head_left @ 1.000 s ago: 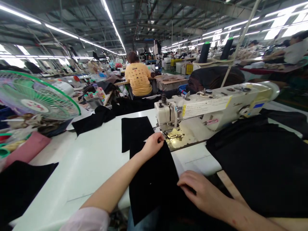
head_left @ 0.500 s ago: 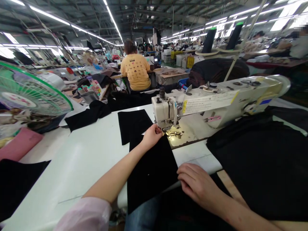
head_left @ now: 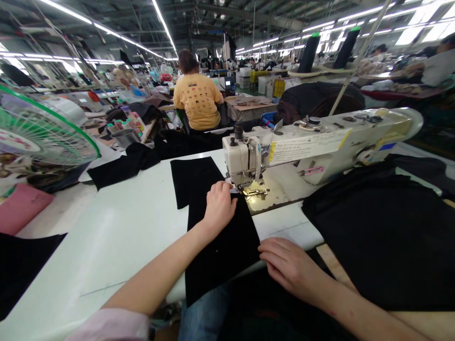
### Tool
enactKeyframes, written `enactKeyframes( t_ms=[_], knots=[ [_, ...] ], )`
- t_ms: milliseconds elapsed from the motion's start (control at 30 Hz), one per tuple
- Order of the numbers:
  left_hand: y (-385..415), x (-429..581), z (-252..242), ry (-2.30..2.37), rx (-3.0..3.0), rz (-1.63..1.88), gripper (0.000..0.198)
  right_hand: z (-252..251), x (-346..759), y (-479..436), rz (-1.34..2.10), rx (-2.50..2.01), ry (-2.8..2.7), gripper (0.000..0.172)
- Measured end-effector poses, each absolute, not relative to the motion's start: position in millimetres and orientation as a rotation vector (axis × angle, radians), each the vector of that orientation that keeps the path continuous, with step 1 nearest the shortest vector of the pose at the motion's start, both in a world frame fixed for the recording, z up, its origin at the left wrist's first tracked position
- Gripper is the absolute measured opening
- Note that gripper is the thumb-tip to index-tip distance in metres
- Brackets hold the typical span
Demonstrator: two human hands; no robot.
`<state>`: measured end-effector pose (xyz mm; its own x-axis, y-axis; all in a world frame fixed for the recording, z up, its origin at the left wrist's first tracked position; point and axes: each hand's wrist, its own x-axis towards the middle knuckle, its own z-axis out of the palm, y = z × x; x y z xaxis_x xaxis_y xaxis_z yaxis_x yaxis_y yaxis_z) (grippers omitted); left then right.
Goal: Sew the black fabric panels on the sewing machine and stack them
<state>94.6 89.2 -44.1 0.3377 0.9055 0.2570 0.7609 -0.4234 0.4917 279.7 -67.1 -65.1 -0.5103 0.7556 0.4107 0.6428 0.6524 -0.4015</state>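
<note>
From here, the left hand (head_left: 219,206) hides part of the black cloth panel (head_left: 222,255). White paper label (head_left: 305,145) on the cream sewing machine (head_left: 241,158) too small to read; black fabric heap (head_left: 384,241) cut off at rt edge, green-rimmed fan (head_left: 35,132) at lt edge.

The left hand (head_left: 219,206) reaches furthest, at about 12 o'clock, its back up and fingers (head_left: 222,189) curled downward, the bare forearm (head_left: 156,274) rising from a pale pink sleeve (head_left: 110,327). The right hand (head_left: 291,267) lies nearer, toward 2 o'clock, flatter, its fingers (head_left: 272,255) loosely spread and pointing toward 10 o'clock
</note>
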Motion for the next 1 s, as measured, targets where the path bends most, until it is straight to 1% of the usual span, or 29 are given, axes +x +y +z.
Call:
enactKeyframes(
  t_ms=[67,100,167,200,267,300,467,700,900,1000],
  knots=[
    [48,86,-40,1.189,2.566,0.571,0.008,-63,281,-69,0.264,-1.089,-2.321,0.025],
    [28,81,-41,0.949,2.636,0.473,0.007,-62,281,-68,0.266,-1.092,-2.331,0.025],
    [-3,71,-44,0.673,2.725,0.382,0.015,-61,281,-65,0.261,-1.096,-2.348,0.026],
    [-11,67,-47,0.609,2.771,0.377,0.022,-60,280,-61,0.259,-1.099,-2.35,0.027],
    [-13,61,-52,0.577,2.857,0.405,0.032,-61,280,-51,0.261,-1.101,-2.345,0.028],
    [-7,60,-53,0.568,2.873,0.412,0.033,-61,279,-44,0.266,-1.1,-2.34,0.028],
    [36,61,-51,0.559,2.81,0.439,0.027,-64,280,-7,0.281,-1.077,-2.364,0.028],
    [74,59,-54,0.657,2.771,0.485,0.029,-64,277,33,0.119,-1.265,-2.376,0.024],
    [111,62,-59,0.726,2.759,0.539,0.03,-66,272,65,0.085,-1.378,-2.345,0.024],
    [124,63,-60,0.748,2.778,0.526,0.032,-65,268,63,0.094,-1.398,-2.299,0.026]
  ],
)
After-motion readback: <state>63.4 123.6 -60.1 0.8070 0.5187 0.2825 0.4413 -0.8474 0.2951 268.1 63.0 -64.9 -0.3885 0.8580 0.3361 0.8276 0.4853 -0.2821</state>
